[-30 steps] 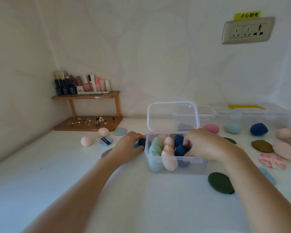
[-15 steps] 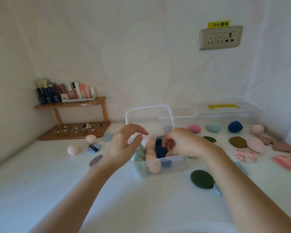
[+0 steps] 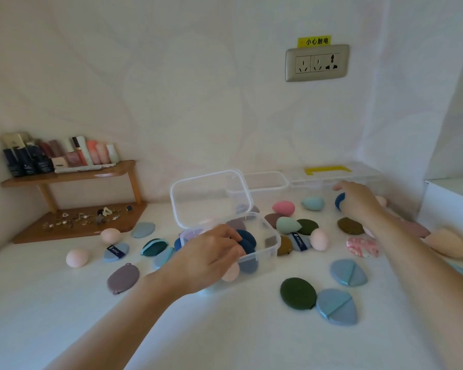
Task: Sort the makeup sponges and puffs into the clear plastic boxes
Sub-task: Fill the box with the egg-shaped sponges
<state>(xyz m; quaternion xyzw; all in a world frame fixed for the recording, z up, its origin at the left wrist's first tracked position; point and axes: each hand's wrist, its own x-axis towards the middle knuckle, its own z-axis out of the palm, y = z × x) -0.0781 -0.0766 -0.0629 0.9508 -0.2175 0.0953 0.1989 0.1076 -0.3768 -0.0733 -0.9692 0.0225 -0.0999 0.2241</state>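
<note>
Right hand (image 3: 358, 201) moved out — grip on navy sponge (image 3: 339, 201).

dark blue sponge (image 3: 340, 201): mostly behind right hand (image 3: 358, 201) | shelf trinkets (image 3: 83, 217): too small to identify

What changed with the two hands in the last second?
The right hand left the open box and reached back and to the right, where it now closes around a dark blue sponge near the far boxes. The left hand moved from beside the box to over its near edge, fingers on the sponges inside. The box, its raised lid and the wooden shelf stayed put.
</note>
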